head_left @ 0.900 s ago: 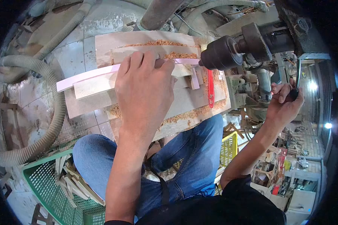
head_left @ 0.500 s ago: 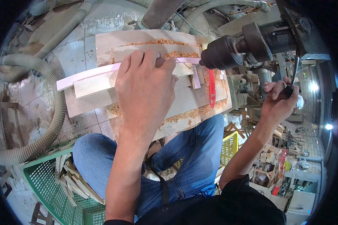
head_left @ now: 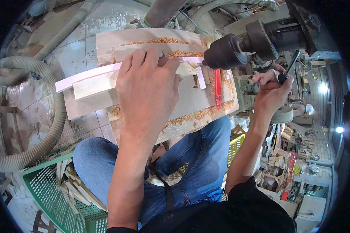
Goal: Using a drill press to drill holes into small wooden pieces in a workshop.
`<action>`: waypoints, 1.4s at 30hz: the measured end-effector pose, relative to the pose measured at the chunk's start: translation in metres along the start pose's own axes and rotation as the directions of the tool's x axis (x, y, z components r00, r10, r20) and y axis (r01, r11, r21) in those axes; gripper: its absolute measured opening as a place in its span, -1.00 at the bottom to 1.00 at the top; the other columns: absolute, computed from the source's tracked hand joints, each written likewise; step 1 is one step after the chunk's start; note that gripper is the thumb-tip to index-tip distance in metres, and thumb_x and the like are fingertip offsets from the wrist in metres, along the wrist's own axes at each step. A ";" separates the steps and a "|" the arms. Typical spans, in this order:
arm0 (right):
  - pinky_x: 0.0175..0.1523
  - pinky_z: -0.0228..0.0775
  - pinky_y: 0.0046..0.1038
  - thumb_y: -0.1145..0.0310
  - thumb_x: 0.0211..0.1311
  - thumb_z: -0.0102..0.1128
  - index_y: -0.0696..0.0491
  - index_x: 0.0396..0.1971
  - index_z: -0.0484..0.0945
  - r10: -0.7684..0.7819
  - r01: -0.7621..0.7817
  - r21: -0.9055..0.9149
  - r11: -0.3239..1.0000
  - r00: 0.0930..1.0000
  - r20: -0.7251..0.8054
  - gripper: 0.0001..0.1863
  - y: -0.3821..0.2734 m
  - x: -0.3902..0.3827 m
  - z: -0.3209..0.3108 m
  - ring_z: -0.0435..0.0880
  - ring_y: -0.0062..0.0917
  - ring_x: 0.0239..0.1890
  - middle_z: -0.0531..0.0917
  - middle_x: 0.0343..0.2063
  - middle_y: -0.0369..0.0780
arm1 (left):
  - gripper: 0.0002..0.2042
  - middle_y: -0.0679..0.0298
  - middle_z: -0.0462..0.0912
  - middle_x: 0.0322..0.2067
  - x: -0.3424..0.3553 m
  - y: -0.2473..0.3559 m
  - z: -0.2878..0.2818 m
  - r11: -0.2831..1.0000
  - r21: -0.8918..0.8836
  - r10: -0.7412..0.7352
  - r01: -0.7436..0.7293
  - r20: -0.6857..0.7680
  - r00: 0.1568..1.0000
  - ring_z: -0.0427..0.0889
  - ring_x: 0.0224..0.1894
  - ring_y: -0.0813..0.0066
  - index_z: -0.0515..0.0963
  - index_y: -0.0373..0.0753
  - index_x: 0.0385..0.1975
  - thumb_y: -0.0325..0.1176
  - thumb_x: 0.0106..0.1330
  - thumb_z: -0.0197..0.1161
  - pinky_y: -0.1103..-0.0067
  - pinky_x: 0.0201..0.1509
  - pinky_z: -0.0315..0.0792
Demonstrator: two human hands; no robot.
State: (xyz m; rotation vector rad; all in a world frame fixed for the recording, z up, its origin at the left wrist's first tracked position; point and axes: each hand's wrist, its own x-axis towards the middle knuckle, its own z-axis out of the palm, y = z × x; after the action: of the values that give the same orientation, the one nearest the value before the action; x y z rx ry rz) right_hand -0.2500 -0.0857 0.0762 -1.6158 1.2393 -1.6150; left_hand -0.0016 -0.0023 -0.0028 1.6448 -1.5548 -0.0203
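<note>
Sitting with denim-clad legs [head_left: 206,145] parted at the near edge of the counter [head_left: 109,40], the person has a green basket [head_left: 46,186] of wood offcuts [head_left: 72,190] by the left knee and a yellow basket [head_left: 238,144] by the right, an arrangement that probably keeps loose pieces low and within reach. Curly shavings [head_left: 206,114] lie along the counter's near-right margin, apparently left where they fell. Toward the right edge a red bar [head_left: 218,93] lies roughly crosswise, near a small upright-looking pink piece [head_left: 201,79] that may act as a stop. The left hand [head_left: 147,79] spreads over the middle, its grip bent down around the long pink strip [head_left: 85,75], seemingly to press it against the pale block [head_left: 93,89] along its near side and keep it from shifting. The strip's left end overhangs the counter's left edge, while its right end reaches the dark drill chuck [head_left: 226,52], perhaps so that the end meets the tool. Off the right edge, the right hand [head_left: 274,87] has its grip around the black-knobbed lever [head_left: 293,64], presumably for leverage. Past the far edge stands a thick column [head_left: 163,13], likely supporting the machine.
</note>
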 end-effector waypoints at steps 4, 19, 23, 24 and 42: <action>-0.42 0.43 -0.40 -0.08 0.49 -0.52 0.19 -0.10 0.38 0.002 -0.002 0.016 1.000 1.000 0.030 -0.38 0.007 0.001 0.002 0.51 -0.40 -0.67 0.38 -0.75 -0.24 | -0.74 0.30 0.57 -0.35 0.000 0.001 0.001 1.000 -0.007 -0.005 0.005 -0.004 1.000 0.51 -0.17 0.38 0.70 -0.12 -0.36 -0.34 -0.13 0.42 0.50 -0.01 0.39; -0.39 0.44 -0.40 -0.12 0.49 -0.49 0.14 0.05 0.28 0.045 -0.056 0.088 0.995 0.992 0.117 -0.39 0.032 0.010 0.015 0.54 -0.41 -0.63 0.46 -0.70 -0.21 | -0.73 0.32 0.57 -0.37 0.000 0.000 0.001 1.000 -0.008 -0.004 0.004 -0.006 1.000 0.52 -0.18 0.40 0.71 -0.10 -0.36 -0.34 -0.16 0.44 0.50 -0.01 0.39; -0.34 0.44 -0.42 -0.13 0.48 -0.46 0.11 0.07 0.28 0.013 -0.028 0.080 0.996 0.984 0.177 -0.40 0.042 0.019 0.019 0.56 -0.42 -0.60 0.49 -0.67 -0.21 | -0.73 0.33 0.57 -0.40 0.000 0.000 0.001 1.000 -0.005 -0.003 0.003 -0.007 1.000 0.52 -0.19 0.41 0.71 -0.10 -0.36 -0.33 -0.16 0.44 0.51 -0.02 0.39; -0.34 0.44 -0.42 -0.13 0.48 -0.46 0.11 0.07 0.28 0.014 -0.029 0.081 0.996 0.984 0.177 -0.40 0.043 0.020 0.021 0.56 -0.42 -0.60 0.49 -0.67 -0.21 | -0.73 0.33 0.57 -0.40 0.000 0.000 0.001 1.000 -0.004 -0.003 0.003 -0.007 1.000 0.52 -0.19 0.41 0.71 -0.10 -0.36 -0.33 -0.16 0.44 0.51 -0.02 0.39; -0.04 0.44 -0.43 0.34 0.31 0.13 0.04 0.04 0.48 0.012 -0.011 0.215 0.976 1.000 -0.005 -0.68 0.095 0.070 0.030 0.61 -0.51 -0.13 0.64 -0.13 -0.23 | -0.75 0.34 0.57 -0.37 0.001 0.002 0.002 1.000 -0.009 0.004 -0.004 0.000 1.000 0.52 -0.18 0.41 0.71 -0.10 -0.36 -0.34 -0.12 0.43 0.50 -0.01 0.38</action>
State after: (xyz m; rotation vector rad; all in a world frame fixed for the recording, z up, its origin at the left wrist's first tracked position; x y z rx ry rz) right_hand -0.2528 -0.1950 0.0228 -1.4673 1.0343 -1.6852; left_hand -0.0041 -0.0045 -0.0026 1.6348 -1.5560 -0.0252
